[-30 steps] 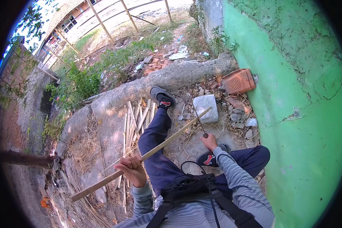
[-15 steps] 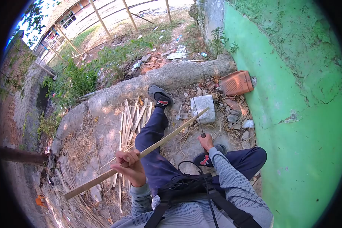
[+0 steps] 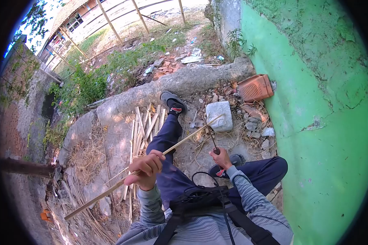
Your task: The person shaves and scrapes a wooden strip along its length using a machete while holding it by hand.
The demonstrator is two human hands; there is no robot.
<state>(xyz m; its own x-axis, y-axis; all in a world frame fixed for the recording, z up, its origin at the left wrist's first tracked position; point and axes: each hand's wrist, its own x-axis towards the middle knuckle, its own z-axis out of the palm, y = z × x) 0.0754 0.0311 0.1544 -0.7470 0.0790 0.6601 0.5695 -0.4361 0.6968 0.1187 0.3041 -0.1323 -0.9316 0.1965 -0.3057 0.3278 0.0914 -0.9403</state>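
A long thin bamboo strip (image 3: pixel 184 140) runs diagonally from lower left to upper right, its narrow edge showing. My left hand (image 3: pixel 146 169) is closed around its middle. My right hand (image 3: pixel 221 158) grips the dark handle of a long thin-bladed knife (image 3: pixel 212 136), its blade pointing up and crossing the strip near the far end. Just beyond lies a whitish stone block (image 3: pixel 219 116), below the strip's tip. Several split bamboo pieces (image 3: pixel 140 130) lie on the ground left of my outstretched leg.
A low concrete ledge (image 3: pixel 184 83) curves across the front. The green wall (image 3: pixel 315 163) stands at the right, with an orange hollow brick (image 3: pixel 255 87) and rubble at its foot. Plants (image 3: pixel 88 85) grow beyond the ledge, and a dark log (image 3: pixel 26 168) juts in at left.
My left hand has rolled over, turning the strip from its broad face to its narrow edge. The knife blade has tilted left, and its tip now lies left of the block.
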